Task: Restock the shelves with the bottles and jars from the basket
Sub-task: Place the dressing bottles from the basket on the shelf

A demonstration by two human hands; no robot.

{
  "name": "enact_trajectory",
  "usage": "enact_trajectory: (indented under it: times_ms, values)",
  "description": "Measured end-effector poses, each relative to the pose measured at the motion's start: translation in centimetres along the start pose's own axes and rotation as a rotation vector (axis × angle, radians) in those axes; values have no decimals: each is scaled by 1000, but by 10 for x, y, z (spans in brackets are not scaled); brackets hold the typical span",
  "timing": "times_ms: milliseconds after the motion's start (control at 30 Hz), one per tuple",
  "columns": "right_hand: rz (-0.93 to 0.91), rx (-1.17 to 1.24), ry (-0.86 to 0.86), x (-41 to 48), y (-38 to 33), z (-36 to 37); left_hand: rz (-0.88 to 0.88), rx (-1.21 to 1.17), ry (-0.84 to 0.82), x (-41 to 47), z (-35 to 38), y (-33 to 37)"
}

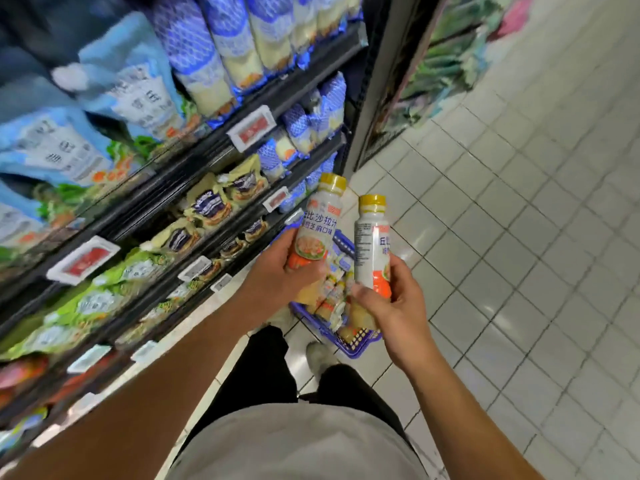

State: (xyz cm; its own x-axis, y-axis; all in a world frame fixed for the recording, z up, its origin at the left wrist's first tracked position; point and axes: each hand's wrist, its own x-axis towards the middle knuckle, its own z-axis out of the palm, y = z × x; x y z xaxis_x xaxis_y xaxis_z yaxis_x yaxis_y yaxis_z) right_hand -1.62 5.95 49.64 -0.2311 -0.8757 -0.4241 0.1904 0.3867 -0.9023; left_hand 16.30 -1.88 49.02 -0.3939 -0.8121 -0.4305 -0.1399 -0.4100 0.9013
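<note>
Head view:
- Left hand (pixel 277 275) grips left bottle (pixel 317 226) low on body, fingers (pixel 289 242) curled round it; yellow cap up, tilted slightly toward shelves (pixel 180 202).
- Right hand (pixel 401 306) grips right bottle (pixel 372 244) at base, fingers (pixel 398 271) wrapped round it; bottle near upright.
- Bottles side by side, apart, above blue basket (pixel 356 348).
- Basket on tiled floor (pixel 519 237) beside shelves, more bottles inside.
- Shelves at left stocked with pouches and blue-white packs, red price tags on edges.
</note>
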Motion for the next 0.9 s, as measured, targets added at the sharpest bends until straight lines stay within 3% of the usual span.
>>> enact_trajectory:
  times_ms: [333,533,900]
  values:
    - [-77,-146,-501,-28,-15,41,133,-268,483,-107,5,-4]
    - [16,-124,-781,-57,-15,95,186,-396,754,-185,-14,-19]
    - [-95,-312,-1079,-159,26,199,258,-555,1162,-337,-45,-75]
